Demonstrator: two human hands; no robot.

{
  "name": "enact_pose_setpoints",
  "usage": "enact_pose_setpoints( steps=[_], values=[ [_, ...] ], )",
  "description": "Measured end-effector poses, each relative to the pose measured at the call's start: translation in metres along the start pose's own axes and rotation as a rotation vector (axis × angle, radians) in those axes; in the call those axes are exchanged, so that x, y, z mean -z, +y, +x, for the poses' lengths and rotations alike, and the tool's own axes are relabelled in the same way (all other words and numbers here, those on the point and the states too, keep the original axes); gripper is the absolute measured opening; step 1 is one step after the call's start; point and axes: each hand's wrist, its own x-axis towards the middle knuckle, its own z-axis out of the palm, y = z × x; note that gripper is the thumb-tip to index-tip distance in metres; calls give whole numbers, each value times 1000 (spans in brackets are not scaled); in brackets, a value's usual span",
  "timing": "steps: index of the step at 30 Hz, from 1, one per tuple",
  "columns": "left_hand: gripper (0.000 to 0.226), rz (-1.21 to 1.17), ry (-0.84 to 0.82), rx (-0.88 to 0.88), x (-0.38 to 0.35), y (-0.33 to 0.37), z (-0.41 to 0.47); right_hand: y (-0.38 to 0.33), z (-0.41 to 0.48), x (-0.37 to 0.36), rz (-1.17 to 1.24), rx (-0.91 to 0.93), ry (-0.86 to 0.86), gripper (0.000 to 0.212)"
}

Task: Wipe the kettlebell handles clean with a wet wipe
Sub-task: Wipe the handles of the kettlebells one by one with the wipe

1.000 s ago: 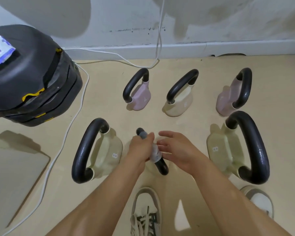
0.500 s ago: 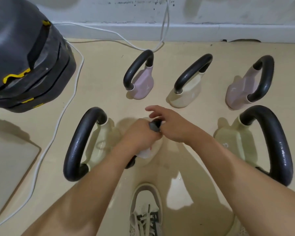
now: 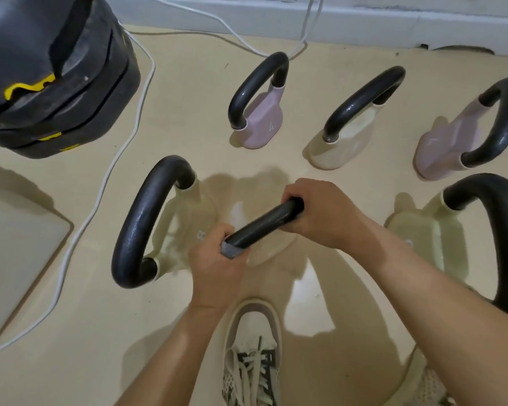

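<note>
We see the black handle [image 3: 263, 224] of the middle front kettlebell [image 3: 272, 247] running diagonally between the two hands, its cream body mostly hidden beneath them on the beige floor [image 3: 188, 92]. The left hand [image 3: 217, 268] is closed around the near, lower end of the handle with a grey wet wipe [image 3: 230, 252] pinched against the bar, only a small folded edge of it showing under the fingers. The right hand [image 3: 323, 212] is wrapped over the far, upper end of the same handle, fingers curled round it. Just to the left stands a cream kettlebell [image 3: 185, 227] with a large black loop handle, close to the left hand but apart from it; to the right stands another cream kettlebell [image 3: 423, 232], partly cut off by the frame edge. Behind these, nearer the wall, stand three smaller ones in a row: a pink kettlebell [image 3: 261, 124] marked 4, a pale cream kettlebell [image 3: 343, 142], and a second pink kettlebell [image 3: 449, 142]. A white cable [image 3: 123, 148] trails across the floor on the left, past a stack of black weight plates [image 3: 56, 83] with yellow markings. Below the hands a white laced shoe [image 3: 252, 353] points forward.
</note>
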Motion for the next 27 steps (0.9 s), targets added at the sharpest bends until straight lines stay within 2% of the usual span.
enact_pose_setpoints(
  steps=[2, 4, 5, 7, 9, 11, 14, 16, 18, 21, 24, 27],
  values=[
    [20, -85, -23, 106, 2, 0, 10, -3, -11, -2, -38, -62, 19, 29],
    [20, -192, 32, 213, -5, 7, 22, -7, -26, -8, -117, -106, -2, 29],
    [19, -301, 68, 285, -11, 11, 28, -10, -33, -14, -157, -108, -23, 27],
    [19, -677, 105, 482, -23, 17, 40, -17, -45, -26, -182, -75, -44, 25],
    [19, -767, 137, 527, -37, 13, 50, -21, -54, -34, -91, -59, -77, 33],
    [17, -745, 93, 573, -45, 11, 50, -17, -57, -31, 88, -89, -185, 38],
    [14, -613, 58, 482, -43, 17, 49, -10, -55, -7, 532, -210, -386, 29],
    [17, -520, -14, 440, -34, 23, 50, -8, -42, 0, 795, -338, -300, 31],
    [19, -247, -149, 325, -23, 20, 53, -13, -16, 2, 833, -402, -131, 39],
    [35, 30, -319, 193, -8, 10, 58, -30, 25, -7, 965, -425, -162, 47],
    [42, -4, -390, 205, 3, 8, 60, -44, 45, -23, 1040, -414, -216, 33],
    [53, 13, -480, 160, 12, 20, 63, -41, 48, -33, 1210, -420, -107, 26]
  ],
)
